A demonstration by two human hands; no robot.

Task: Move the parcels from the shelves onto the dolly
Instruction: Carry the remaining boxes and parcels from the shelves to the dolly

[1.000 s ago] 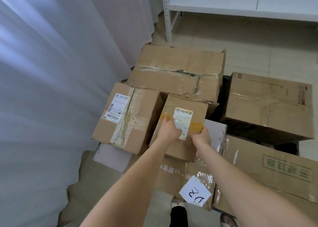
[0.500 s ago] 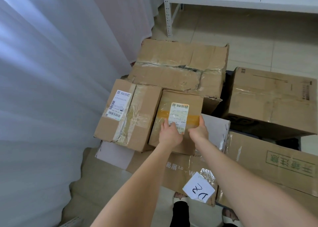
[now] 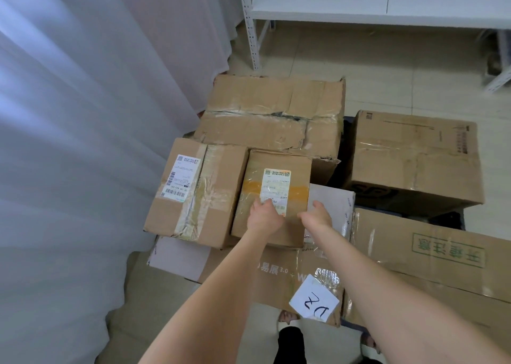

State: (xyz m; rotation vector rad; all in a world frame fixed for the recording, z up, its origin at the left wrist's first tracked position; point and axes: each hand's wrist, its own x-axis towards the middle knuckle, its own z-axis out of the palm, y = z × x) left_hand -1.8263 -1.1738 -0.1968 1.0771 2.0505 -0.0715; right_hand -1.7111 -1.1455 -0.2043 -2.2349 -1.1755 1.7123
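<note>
A small cardboard parcel [image 3: 276, 195] with orange tape and a white label lies on top of the stacked parcels on the dolly [image 3: 449, 220], whose dark deck shows only between boxes. My left hand [image 3: 262, 217] rests on the parcel's top at the label's near end. At the parcel's near right corner my right hand [image 3: 315, 215] touches it with the thumb spread; its fingers are hidden. A taped parcel [image 3: 193, 195] with a barcode label sits touching it on the left.
A large crumpled box [image 3: 273, 117] lies behind, another box [image 3: 414, 162] at right, and long flat cartons [image 3: 431, 256] underneath, one with a paper tag "D2" [image 3: 313, 301]. White shelving [image 3: 359, 4] stands beyond on the tiled floor. A white curtain [image 3: 69, 142] hangs close on the left.
The small parcel has come down flat onto the stack beside the barcode parcel. Both hands have slid from its sides toward its near end.
</note>
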